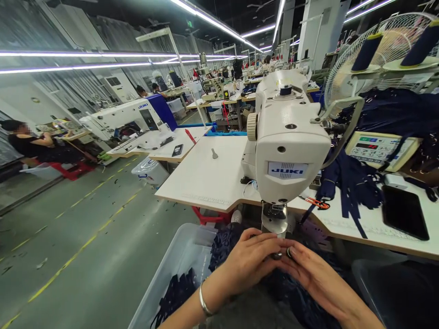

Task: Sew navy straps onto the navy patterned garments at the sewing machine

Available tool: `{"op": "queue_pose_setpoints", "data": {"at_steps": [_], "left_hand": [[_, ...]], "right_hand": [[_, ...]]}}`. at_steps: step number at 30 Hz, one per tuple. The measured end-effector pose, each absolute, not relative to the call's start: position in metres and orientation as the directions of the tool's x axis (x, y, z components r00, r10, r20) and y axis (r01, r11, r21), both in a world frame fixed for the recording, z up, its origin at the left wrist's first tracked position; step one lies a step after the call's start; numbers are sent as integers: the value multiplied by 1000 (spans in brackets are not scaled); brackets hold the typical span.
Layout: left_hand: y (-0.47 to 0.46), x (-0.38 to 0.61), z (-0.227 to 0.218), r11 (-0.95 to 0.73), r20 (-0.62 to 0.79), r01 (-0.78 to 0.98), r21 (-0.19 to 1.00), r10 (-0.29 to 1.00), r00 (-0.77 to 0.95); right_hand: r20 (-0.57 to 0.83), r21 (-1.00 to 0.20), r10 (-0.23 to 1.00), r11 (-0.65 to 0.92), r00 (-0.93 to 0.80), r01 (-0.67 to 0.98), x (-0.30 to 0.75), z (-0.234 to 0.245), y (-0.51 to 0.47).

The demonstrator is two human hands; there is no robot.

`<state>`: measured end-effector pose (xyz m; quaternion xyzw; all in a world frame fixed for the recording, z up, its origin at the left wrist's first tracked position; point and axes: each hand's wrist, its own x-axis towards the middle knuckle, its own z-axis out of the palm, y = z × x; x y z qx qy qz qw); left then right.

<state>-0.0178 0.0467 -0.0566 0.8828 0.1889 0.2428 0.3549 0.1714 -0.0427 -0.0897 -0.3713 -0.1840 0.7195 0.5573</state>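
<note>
Just below the needle area of the white JUKI sewing machine (288, 141), my two hands meet with their fingertips together. My left hand (248, 258), with a silver bangle (204, 298) at the wrist, has its fingers bent and pressed in from the left. From the other side, my right hand (308, 269) is closed in a pinch. A small dark, shiny metal piece (276, 256) shows between the hands; my fingers hide most of what they hold. Navy straps (226, 242) lie bunched beneath and beside my hands, partly in a translucent plastic bin (181, 240).
On the table's right are a black phone (404, 212), orange-handled thread snips (315, 202), navy strips (353, 187) and a control panel (380, 148). A small grey metal part (214, 154) lies on the left tabletop (195, 178). A fan (387, 50) and thread cones (366, 51) stand behind.
</note>
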Motion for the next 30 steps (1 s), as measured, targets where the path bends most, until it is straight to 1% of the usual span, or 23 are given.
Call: {"op": "queue_pose_setpoints", "data": {"at_steps": [1, 2, 4, 6, 7, 8, 9, 10, 12, 13, 15, 17, 19, 21, 22, 24, 27, 29, 30], "left_hand": [[54, -23, -60, -666, 327, 190, 721, 570, 754], [64, -27, -64, -637, 351, 238, 733, 654, 670], [90, -34, -73, -522, 352, 342, 781, 821, 450], [123, -38, -83, -443, 341, 386, 810, 889, 305], [141, -40, -88, -420, 336, 392, 818, 904, 266], [159, -41, -92, -397, 327, 399, 826, 915, 235], [177, -42, -97, -374, 311, 409, 833, 926, 213], [192, -43, -102, -347, 290, 420, 839, 937, 195], [218, -46, -113, -285, 238, 453, 845, 958, 160], [228, -48, -119, -255, 212, 472, 844, 967, 143], [241, -51, -129, -210, 175, 511, 834, 978, 116], [246, -53, -137, -190, 162, 547, 815, 982, 99], [246, -53, -142, -187, 166, 581, 792, 982, 90], [244, -53, -145, -193, 178, 612, 767, 980, 85], [242, -53, -146, -198, 186, 624, 755, 979, 85], [241, -52, -147, -212, 205, 645, 734, 975, 88], [240, -52, -148, -222, 226, 670, 708, 971, 82], [240, -52, -149, -223, 234, 684, 695, 969, 77], [240, -52, -149, -224, 238, 690, 688, 968, 77]], "right_hand": [[-327, -731, 943, -295, -64, -615, 183, -86, -44], [-318, -787, 948, -257, 12, -560, 198, -81, -44], [-229, -900, 935, -98, 271, -424, 233, -62, -41], [-20, -973, 818, 117, 575, -199, 268, -30, -30], [113, -973, 733, 219, 671, -76, 282, -8, -22], [258, -945, 657, 324, 709, 43, 292, 15, -11], [378, -899, 610, 421, 697, 119, 297, 41, 0], [474, -854, 590, 490, 653, 177, 299, 66, 13], [568, -813, 596, 514, 567, 273, 293, 113, 40], [588, -806, 634, 505, 501, 308, 286, 133, 54], [615, -779, 705, 476, 352, 408, 273, 163, 82], [622, -691, 764, 433, 172, 578, 264, 180, 108], [560, -564, 828, 366, 17, 740, 260, 188, 131], [516, -423, 854, 328, -73, 845, 259, 191, 146], [524, -357, 845, 333, -108, 873, 259, 191, 151], [591, -255, 790, 373, -161, 892, 258, 192, 153], [767, -154, 628, 380, -132, 912, 256, 194, 146], [824, -96, 549, 376, -138, 922, 257, 195, 143], [822, -76, 546, 390, -163, 918, 259, 194, 143]]}}
